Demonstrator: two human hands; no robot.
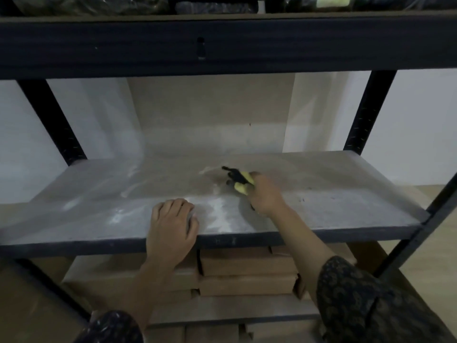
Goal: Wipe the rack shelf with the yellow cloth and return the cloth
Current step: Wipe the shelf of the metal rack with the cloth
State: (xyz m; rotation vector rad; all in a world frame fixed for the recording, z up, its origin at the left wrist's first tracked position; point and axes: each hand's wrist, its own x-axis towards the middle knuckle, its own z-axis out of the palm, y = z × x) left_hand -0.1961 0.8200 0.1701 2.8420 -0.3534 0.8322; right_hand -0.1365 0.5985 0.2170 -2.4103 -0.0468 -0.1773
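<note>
I have the right hand (265, 194) out over the middle of the grey shelf (346, 209), a little right of centre, its fingers curled round the bunched yellow cloth (243, 181) and pressing it onto the board. The cloth is blurred. A dark part sticks out of the bundle, and I cannot tell whether it belongs to the cloth. The bundle's long axis runs from my palm toward the back left, dark tip leading. It looks soft, light and limp, so I judge it best held as a wad in the palm, not by a corner. The left hand (173, 219) rests on the front edge, fingers close together and bent, holding nothing. Pale dusty streaks lie between the hands. Brown boxes (247, 266) are stacked below.
</note>
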